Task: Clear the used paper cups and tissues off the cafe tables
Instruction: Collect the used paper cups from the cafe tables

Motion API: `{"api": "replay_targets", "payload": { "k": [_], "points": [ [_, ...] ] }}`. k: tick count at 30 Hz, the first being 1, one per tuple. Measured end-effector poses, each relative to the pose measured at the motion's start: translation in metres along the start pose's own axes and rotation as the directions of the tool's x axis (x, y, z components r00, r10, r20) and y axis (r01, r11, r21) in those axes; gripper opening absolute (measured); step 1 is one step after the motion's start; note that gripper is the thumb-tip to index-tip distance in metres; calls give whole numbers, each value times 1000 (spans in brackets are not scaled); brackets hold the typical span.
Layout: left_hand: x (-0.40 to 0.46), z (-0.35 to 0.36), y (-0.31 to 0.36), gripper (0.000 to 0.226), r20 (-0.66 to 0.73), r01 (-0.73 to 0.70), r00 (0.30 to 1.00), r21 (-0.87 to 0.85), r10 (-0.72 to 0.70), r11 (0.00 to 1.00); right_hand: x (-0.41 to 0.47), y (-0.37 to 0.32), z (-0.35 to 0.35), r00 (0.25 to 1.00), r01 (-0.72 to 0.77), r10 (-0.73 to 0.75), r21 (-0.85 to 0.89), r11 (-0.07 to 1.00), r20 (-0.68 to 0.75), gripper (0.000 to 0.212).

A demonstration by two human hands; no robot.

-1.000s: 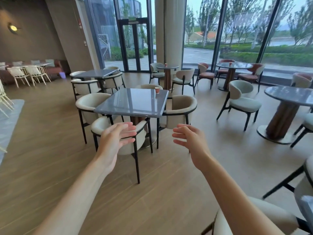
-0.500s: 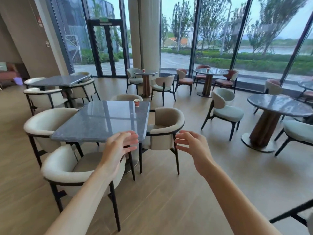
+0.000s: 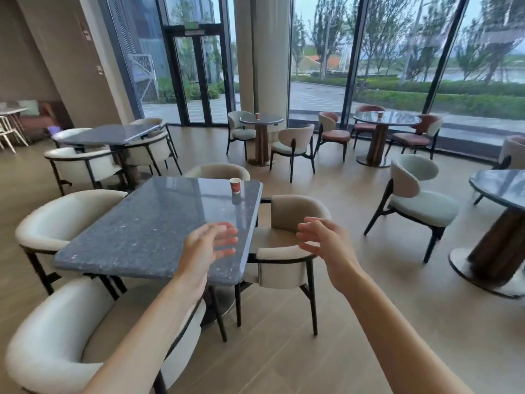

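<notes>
Both hands were loose and held nothing, well short of the red cup.
A fast grab by the left hand (image 3: pixel 208 245) or right hand (image 3: pixel 324 240) could tip the red cup (image 3: pixel 235 185) (near the table (image 3: pixel 136 237) edge).

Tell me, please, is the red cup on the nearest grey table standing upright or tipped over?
Upright: the cup stands on its base near the table's far right corner, rim up.

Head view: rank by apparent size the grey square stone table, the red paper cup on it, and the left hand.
1. Grey square stone table, by far the largest.
2. Left hand, enlarged by nearness to the camera.
3. Red paper cup, smallest, at the table's far corner.
</notes>
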State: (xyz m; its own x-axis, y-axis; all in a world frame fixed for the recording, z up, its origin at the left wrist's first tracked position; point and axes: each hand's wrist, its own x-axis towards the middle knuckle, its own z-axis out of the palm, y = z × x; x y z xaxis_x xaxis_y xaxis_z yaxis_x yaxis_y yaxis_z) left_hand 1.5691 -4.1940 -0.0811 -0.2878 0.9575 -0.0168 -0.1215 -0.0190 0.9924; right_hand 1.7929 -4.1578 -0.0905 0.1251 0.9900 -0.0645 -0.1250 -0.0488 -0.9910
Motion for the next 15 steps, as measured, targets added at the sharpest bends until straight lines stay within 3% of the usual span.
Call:
{"api": "replay_targets", "payload": {
  "k": [8,15],
  "points": [
    [141,45,-6,18,-137,32,990,-3,-32,999,175,-10,24,996,-26,29,-35,999,84,22],
    [269,57,-31,18,-173,48,984,-13,-49,999,305,12,70,988,-48,59,-76,996,140,13]
  ]
}}
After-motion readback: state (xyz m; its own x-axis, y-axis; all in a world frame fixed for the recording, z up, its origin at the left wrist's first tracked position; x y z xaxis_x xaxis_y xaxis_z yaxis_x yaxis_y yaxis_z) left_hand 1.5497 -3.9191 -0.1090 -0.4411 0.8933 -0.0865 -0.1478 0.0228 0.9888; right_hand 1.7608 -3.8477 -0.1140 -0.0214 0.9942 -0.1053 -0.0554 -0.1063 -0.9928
